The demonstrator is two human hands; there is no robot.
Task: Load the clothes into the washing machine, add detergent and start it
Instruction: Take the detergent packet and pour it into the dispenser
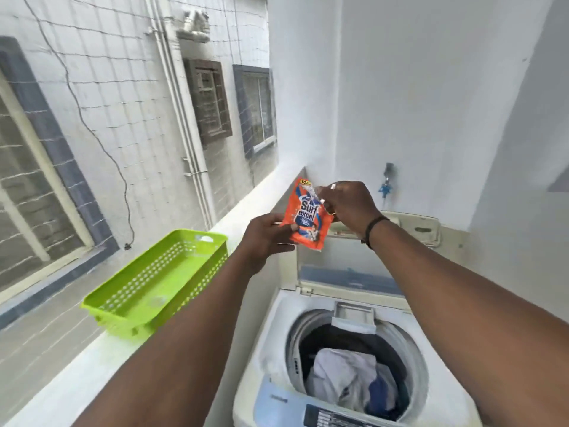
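An orange detergent sachet (306, 215) is held up in front of me, above the machine's raised lid. My left hand (268, 238) pinches its lower left edge. My right hand (349, 204) grips its top right corner, where the packet looks torn or folded. Below, the top-loading washing machine (277, 331) stands with its lid (345, 269) up. White, blue and dark clothes (354, 377) lie in the drum. The control panel (323, 416) runs along the near edge.
An empty green plastic basket (157, 285) sits on the white ledge (92, 371) to the left of the machine. A blue tap (385, 188) is on the wall behind. White walls close in at the back and right.
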